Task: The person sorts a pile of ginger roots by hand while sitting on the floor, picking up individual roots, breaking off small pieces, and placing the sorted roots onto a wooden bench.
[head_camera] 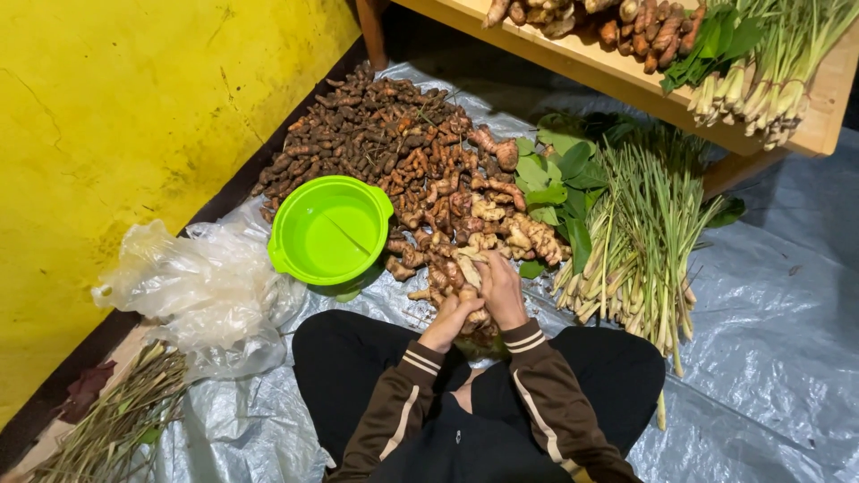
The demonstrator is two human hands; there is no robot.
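I sit cross-legged on a grey plastic sheet (769,358). My left hand (447,320) and my right hand (498,288) are together over the near edge of a pile of pale ginger-like roots (465,224). Both hands grip a knobbly root piece (469,268) between them; my right hand covers its upper part. A bright green plastic bowl (329,231) stands just left of my hands, with nothing visible in it. Behind it lies a large heap of darker brown roots (367,130).
A bundle of lemongrass stalks (640,241) and green leaves (550,174) lie to the right. Crumpled clear plastic bags (201,286) sit at left by the yellow wall (116,116). A wooden bench (626,76) with roots and lemongrass runs across the top. Dry stalks (116,420) lie bottom left.
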